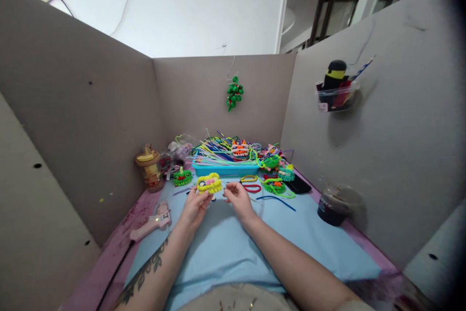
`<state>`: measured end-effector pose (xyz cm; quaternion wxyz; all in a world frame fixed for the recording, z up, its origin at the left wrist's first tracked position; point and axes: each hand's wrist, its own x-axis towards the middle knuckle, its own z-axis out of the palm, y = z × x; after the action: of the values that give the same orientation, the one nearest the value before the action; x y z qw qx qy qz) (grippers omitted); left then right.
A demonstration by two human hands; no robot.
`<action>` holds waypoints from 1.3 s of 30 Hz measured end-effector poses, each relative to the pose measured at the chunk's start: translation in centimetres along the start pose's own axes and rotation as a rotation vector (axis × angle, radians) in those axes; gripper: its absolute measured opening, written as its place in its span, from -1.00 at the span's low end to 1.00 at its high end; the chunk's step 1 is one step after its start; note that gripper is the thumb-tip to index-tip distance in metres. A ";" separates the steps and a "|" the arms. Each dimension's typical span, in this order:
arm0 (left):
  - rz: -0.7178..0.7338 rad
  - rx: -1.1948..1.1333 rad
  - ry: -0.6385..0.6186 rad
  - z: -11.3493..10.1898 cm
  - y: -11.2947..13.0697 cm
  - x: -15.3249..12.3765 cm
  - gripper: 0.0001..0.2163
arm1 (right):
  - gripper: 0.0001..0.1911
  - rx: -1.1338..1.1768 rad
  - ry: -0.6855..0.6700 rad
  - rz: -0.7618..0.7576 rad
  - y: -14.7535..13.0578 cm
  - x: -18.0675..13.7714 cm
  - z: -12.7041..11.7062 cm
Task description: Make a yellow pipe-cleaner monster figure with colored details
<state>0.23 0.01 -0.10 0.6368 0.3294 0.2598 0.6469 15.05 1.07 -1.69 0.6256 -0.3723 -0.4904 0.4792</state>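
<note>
My left hand (195, 205) holds up a yellow fuzzy pipe-cleaner figure (209, 183) with pink and blue-white details on its front. Just to the right of it, my right hand (237, 199) is raised with thumb and fingertips pinched together; whatever is between them is too small to make out. Behind the right hand lie red-handled scissors (252, 188). A dark blue pipe cleaner (278, 200) rests on the blue cloth (225, 243) further right. Left of the yellow figure sits a green pipe-cleaner figure (182, 176).
A blue tray (225, 170) heaped with pipe cleaners stands at the back. A pink glue gun (152, 223) and a lidded cup (150, 170) are at left. More green figures (274, 185), a black phone (298, 184) and a dark tub (333, 206) are at right. Grey partitions enclose the table.
</note>
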 end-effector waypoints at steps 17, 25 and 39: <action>0.014 0.091 -0.078 0.7 -0.5 -0.7 -0.34 | -0.60 0.400 -0.124 0.223 0.1 0.1 0.3; 0.078 0.007 0.022 0.4 0.9 -0.3 -0.52 | -0.58 0.278 -0.165 0.184 0.2 -0.2 0.2; 0.481 -0.133 0.453 -0.1 17.8 -6.3 -0.76 | -0.74 -1.061 -1.084 -0.624 -2.6 -6.7 14.3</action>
<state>-11.63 -7.23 12.74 0.4120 0.1869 0.2669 0.8510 1.38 -6.15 2.47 0.1469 -0.1819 -0.9670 0.1009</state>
